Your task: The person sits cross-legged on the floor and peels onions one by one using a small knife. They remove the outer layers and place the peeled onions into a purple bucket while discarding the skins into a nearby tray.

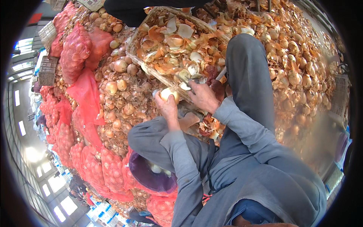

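Note:
My left hand (pixel 168 109) grips a pale, largely peeled onion (pixel 170 95) over the near edge of a shallow crate. In my right hand (pixel 203 97) is what looks like a small knife (pixel 184 80), its thin dark blade angled up and left; the grip is mostly hidden by my fingers. A white piece of onion (pixel 185 86) lies against or just beneath the blade, and I cannot tell which. Beyond both hands, the crate (pixel 154 73) is heaped with brown onion skins (pixel 173 42) and pale outer layers.
Loose onions (pixel 120 85) spread on the left, and more onions (pixel 295 78) lie right. Red mesh sacks of onions (pixel 75 51) line the far left. A purple bucket (pixel 150 177) holding pale onions stands beside my bent leg. Another person's dark clothing (pixel 124 12) shows at the top.

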`<action>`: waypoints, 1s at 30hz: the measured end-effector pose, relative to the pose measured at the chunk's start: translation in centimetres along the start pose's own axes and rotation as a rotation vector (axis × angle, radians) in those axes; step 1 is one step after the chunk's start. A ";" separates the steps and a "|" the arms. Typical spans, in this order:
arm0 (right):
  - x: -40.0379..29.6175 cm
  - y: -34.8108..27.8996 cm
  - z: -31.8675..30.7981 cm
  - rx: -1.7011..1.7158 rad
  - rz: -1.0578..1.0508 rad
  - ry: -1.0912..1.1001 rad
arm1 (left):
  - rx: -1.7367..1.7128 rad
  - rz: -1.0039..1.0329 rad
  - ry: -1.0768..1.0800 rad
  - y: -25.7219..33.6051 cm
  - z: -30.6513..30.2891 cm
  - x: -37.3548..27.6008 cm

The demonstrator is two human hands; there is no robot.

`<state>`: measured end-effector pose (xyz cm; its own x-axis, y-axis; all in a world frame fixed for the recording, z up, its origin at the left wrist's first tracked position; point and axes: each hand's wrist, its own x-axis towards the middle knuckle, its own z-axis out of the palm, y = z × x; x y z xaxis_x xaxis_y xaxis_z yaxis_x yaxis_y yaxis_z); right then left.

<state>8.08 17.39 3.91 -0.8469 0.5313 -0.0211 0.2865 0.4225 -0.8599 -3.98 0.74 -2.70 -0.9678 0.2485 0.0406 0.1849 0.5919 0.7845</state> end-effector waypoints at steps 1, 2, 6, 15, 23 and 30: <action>-0.6 0.2 -0.1 -0.022 -0.021 -0.028 | -0.001 -0.016 0.002 1.4 0.3 -0.3; -1.2 0.5 -0.3 -0.044 -0.042 -0.054 | -0.002 -0.032 0.003 2.8 0.6 -0.6; -3.4 1.5 1.5 -0.071 -0.198 -0.029 | 0.185 0.049 0.062 4.3 0.9 -1.5; -3.6 2.4 3.8 -0.060 -0.211 -0.055 | 0.193 0.023 0.170 4.1 1.2 -2.0; -3.3 0.9 2.1 -0.030 -0.132 -0.157 | 0.256 -0.034 0.161 6.1 1.8 -2.4; -2.8 -0.4 1.8 -0.037 0.000 -0.257 | 0.260 0.046 0.191 4.6 2.3 -2.8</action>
<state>9.52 14.45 3.44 -0.9315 0.3293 -0.1544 0.2989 0.4514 -0.8408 0.01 4.50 -0.66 -0.9675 0.1458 0.2065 0.2426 0.7655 0.5959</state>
